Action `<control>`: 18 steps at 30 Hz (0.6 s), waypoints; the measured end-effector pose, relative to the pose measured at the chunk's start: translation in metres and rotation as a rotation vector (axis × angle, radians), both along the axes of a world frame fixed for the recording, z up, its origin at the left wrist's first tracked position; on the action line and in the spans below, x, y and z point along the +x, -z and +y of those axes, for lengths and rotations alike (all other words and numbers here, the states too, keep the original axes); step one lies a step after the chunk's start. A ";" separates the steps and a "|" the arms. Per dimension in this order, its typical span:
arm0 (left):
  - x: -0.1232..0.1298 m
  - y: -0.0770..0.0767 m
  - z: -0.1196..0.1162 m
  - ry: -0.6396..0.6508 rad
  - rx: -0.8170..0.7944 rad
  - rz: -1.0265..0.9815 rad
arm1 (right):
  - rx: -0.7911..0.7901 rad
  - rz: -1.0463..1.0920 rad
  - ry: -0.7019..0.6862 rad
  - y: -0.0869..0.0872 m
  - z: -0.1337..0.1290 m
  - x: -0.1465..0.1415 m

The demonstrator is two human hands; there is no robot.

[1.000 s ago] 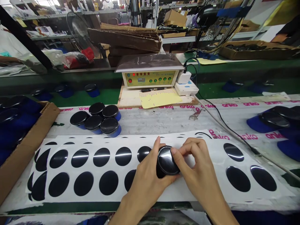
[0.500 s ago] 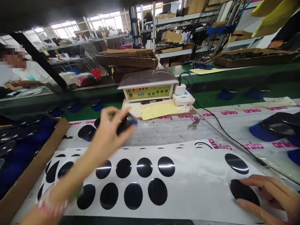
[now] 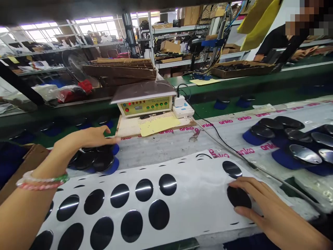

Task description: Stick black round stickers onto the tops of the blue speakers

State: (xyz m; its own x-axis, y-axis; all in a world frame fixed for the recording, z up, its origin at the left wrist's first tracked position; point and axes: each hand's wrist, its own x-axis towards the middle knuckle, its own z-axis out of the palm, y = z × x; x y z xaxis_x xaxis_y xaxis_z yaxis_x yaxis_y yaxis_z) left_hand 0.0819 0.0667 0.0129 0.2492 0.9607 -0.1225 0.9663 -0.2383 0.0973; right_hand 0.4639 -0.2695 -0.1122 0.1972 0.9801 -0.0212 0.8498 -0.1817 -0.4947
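Observation:
My left hand (image 3: 95, 137) hovers over a cluster of black-topped blue pieces (image 3: 90, 161) at the left, thumb and fingers apart, with nothing seen between them. At the right, my right hand (image 3: 249, 198) has its thumb and forefinger on opposite edges of a black oval (image 3: 238, 196). This oval lies at the right end of a white sheet (image 3: 195, 205). Another black oval (image 3: 232, 169) sits just above it. Two rows of black ovals (image 3: 131, 225) cover the left and middle of the sheet.
Behind the sheet stand a control box (image 3: 145, 104) and a white power adapter (image 3: 183, 109) with cables running right. More blue-black pieces (image 3: 299, 139) are grouped at the right. A cardboard box (image 3: 31, 166) is at the left edge. A person's arm (image 3: 273, 41) shows at the upper right.
The view has turned to the right. My left hand has let go of the blue-black piece, which it held raised, over the left cluster. My right hand stays at the same oval.

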 end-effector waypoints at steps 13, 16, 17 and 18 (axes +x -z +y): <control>0.077 0.082 -0.223 0.485 0.220 -0.767 | -0.306 0.092 -0.035 -0.035 0.018 0.002; 0.086 0.104 -0.241 0.296 0.127 -0.868 | -0.267 0.074 -0.080 -0.026 0.018 0.010; 0.086 0.107 -0.240 0.219 0.101 -0.890 | -0.234 0.074 -0.089 -0.023 0.018 0.013; 0.086 0.107 -0.239 0.155 0.077 -0.912 | -0.176 0.080 -0.083 -0.021 0.017 0.015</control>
State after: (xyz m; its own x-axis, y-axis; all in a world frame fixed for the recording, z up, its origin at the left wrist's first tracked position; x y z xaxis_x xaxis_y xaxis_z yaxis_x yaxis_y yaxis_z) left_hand 0.1681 -0.1720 -0.0942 0.3441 0.9060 0.2466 0.4809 -0.3956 0.7824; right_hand 0.4794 -0.2528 -0.0916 0.1068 0.9727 -0.2061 0.8248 -0.2024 -0.5280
